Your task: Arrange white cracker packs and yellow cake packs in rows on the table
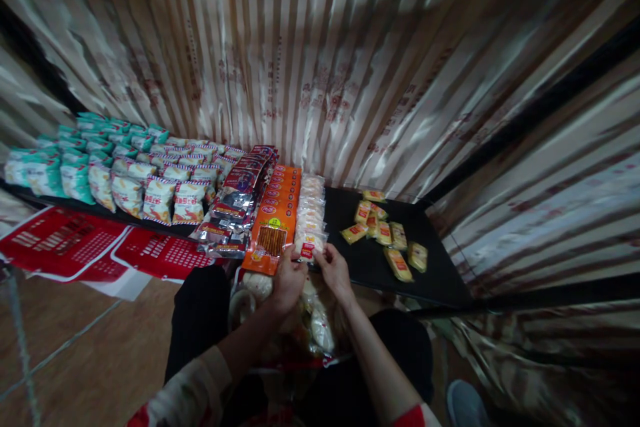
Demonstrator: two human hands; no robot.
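Note:
A small white snack packet with a red label (308,247) lies at the front end of a row of like white packets (313,203) on the dark shelf. At its left corner, the fingers of my left hand (290,279) pinch the edge. On the opposite corner my right hand (335,273) has its thumb and fingers closed in the same way. Orange snack packs (277,213) overlap in a column just left of the row. Below my wrists, between my knees, is an open bag of wrapped white pieces (320,327), partly hidden by my forearms.
Dark purple packs (240,180), white chip bags (187,203) and teal bags (77,177) stand farther left on the shelf. Loose yellow packets (397,263) lie on the black shelf surface (360,263) at right. Red printed sheets (65,240) hang below its left front edge. Behind is a striped curtain (300,67).

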